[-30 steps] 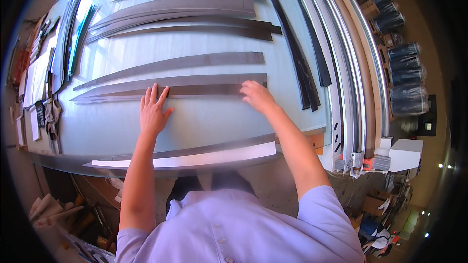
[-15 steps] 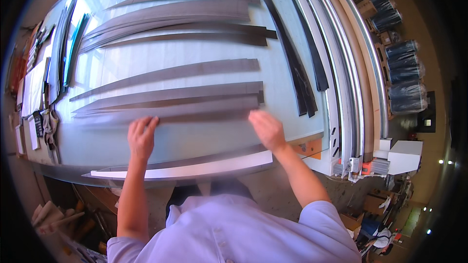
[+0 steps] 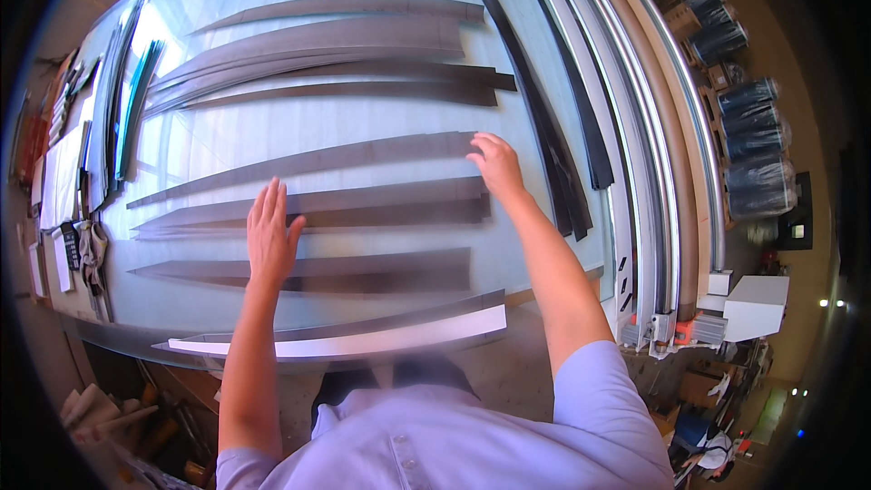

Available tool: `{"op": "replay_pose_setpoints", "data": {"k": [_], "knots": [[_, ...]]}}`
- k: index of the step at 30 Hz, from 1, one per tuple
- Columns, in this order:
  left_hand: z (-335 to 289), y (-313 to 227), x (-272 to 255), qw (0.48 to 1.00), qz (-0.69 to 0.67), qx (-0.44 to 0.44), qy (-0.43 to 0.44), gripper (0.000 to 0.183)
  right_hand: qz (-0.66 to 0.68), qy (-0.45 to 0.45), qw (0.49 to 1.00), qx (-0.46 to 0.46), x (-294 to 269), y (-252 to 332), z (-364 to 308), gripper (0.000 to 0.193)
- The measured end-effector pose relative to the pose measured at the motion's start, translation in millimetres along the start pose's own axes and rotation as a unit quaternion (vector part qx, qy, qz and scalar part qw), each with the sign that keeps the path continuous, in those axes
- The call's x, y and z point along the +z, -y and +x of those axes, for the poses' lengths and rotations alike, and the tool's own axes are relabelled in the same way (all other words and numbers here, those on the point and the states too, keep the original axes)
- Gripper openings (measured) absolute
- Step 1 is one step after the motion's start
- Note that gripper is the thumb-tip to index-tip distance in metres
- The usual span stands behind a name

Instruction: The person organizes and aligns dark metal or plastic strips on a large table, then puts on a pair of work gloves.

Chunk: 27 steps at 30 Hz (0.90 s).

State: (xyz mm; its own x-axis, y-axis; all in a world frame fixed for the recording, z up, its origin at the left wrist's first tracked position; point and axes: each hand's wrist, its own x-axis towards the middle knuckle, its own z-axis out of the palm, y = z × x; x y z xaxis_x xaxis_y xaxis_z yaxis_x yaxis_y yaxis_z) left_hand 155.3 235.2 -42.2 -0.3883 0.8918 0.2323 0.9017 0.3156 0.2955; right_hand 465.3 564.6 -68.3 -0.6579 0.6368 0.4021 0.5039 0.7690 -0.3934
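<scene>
Several long, tapering dark grey strips lie across a pale glass-like tabletop (image 3: 381, 122). My left hand (image 3: 272, 234) is open, its fingers extended over the middle strip stack (image 3: 390, 204). Farther off, my right hand (image 3: 497, 166) reaches the right end of a single grey strip (image 3: 345, 156); its fingers are curved and look apart, and whether they touch the strip is unclear. Closer to me lies a separate strip group (image 3: 390, 272), partly behind my left wrist. Along the near edge rests a white strip (image 3: 381, 334) with a grey one beside it.
More grey strips (image 3: 336, 41) lie at the far side. Long black strips (image 3: 535, 118) run along the right, beside metal rails (image 3: 653, 127). Teal strips (image 3: 136, 113), papers (image 3: 63, 177) and a glove (image 3: 92, 249) are at the left. Wrapped dark rolls (image 3: 758, 154) stand beyond the rails.
The strip that was between my hands now lies nearer me on the table. Both hands have let go and moved away from me, the right toward the single strip's end.
</scene>
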Motion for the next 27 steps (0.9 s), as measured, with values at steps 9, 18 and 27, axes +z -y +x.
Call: {"op": "replay_pose_setpoints", "data": {"k": [9, 18, 27], "knots": [[41.8, 24.7, 15.0, 0.996, 0.024, -0.061, 0.063, 0.054, -0.121, 0.121, 0.983, -0.061, 15.3, 0.5, 13.5, 0.021], [45.0, 27.4, 18.6, 0.997, -0.003, -0.063, 0.036, 0.054, -0.104, -0.089, 0.984, -0.116, -32.6, 36.1, 62.8, 0.002], [69.6, 59.3, -34.6, 0.989, -0.060, -0.045, -0.127, 0.016, 0.168, -0.128, 0.977, 0.013, -127.7, 160.7, 33.7, 0.005]]}}
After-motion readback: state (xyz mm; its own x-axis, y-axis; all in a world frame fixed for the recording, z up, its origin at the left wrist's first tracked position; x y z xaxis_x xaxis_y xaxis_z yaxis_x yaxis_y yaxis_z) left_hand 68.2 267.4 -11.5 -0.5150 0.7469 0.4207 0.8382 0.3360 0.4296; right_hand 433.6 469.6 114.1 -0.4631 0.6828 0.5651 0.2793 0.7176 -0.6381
